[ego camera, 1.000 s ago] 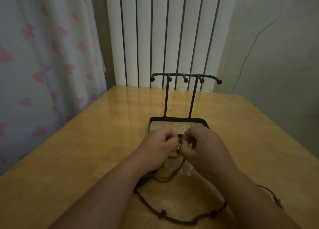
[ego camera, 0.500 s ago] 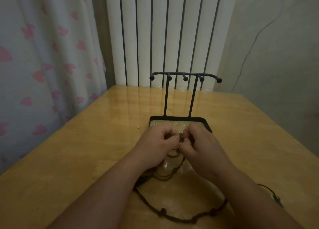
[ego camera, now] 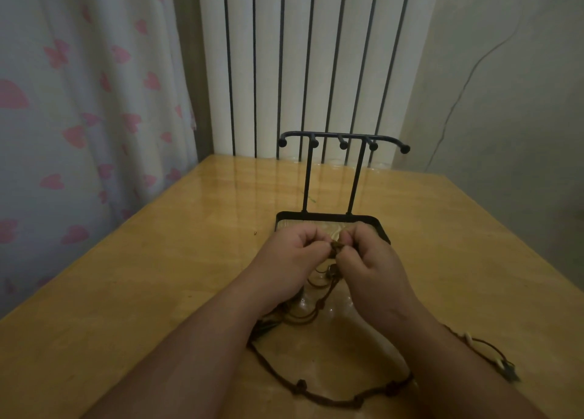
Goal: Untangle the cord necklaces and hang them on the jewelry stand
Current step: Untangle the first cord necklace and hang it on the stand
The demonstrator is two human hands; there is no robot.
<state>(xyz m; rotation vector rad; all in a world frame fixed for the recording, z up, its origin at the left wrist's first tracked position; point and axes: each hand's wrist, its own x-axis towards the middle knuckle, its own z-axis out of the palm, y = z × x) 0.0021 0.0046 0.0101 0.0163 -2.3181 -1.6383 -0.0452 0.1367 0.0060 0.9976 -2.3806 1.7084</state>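
- My feed shows both hands close together low over the table (ego camera: pixel 132 292), fingertips nearly meeting just in front of the jewelry stand (ego camera: pixel 343 137).
- The left hand (ego camera: pixel 289 255) has its fingers curled in, and thumb and forefinger pinch a dark brown knot (ego camera: pixel 335 247) of the cord necklaces (ego camera: pixel 316 312).
- The right hand (ego camera: pixel 371 260) pinches the same knot from the other side, its fingers curled too.
- From that knot the cords drop between my wrists into a loose tangle on the table. One beaded strand loops back under my forearms near the bottom edge.
- A second strand with pale beads lies on the table outside my right forearm, ending in a dark pendant (ego camera: pixel 510 371).
- Against a second ago, both hands have shifted slightly away from me and now cover more of the near edge of the stand's tray.
- The knuckles have parted a little, so I now see a strip of the tray's wood-grain floor between them; the pinch on the knot is unchanged.
- The stand has not moved: it is upright, its bar of ball-tipped pegs facing me.
- The strands on the table lie where they did.
- Behind the table are a white radiator (ego camera: pixel 316 55) and a curtain (ego camera: pixel 79 102) with pink hearts.
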